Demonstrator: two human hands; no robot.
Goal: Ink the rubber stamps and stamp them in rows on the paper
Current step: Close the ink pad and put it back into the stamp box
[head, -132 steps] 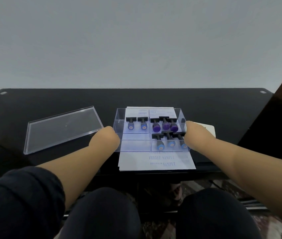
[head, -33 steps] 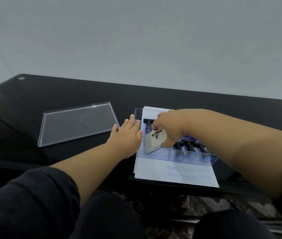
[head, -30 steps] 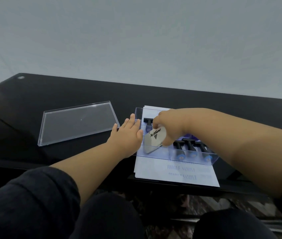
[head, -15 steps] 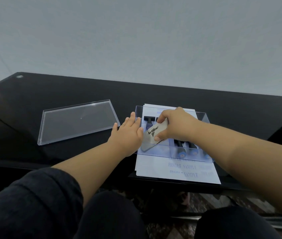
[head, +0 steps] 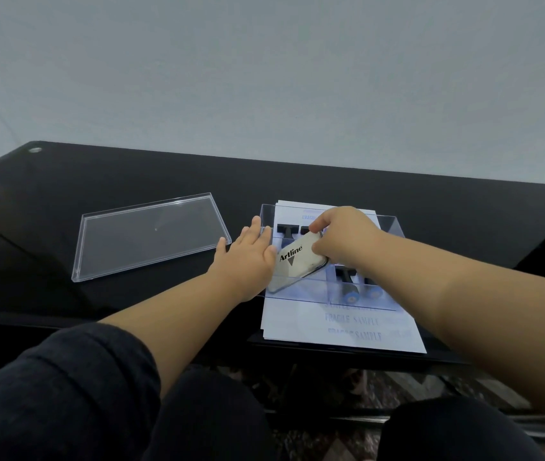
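Note:
A clear plastic box (head: 394, 224) with black-handled rubber stamps (head: 347, 281) stands on white paper (head: 347, 327) that bears faint stamped words. My right hand (head: 347, 241) grips a white Artline ink pad case (head: 297, 261) and holds it tilted over the box's near left part. My left hand (head: 248, 257) lies flat, fingers apart, against the box's left wall. Some stamps are hidden under my right hand.
The box's clear lid (head: 148, 237) lies flat on the black glass table (head: 131, 171) to the left. The table's near edge runs just below the paper. My knees show under it.
My right hand brought the ink pad case from the right over the box and has lowered it into the near left part. My left hand stays flat on the box's left wall.

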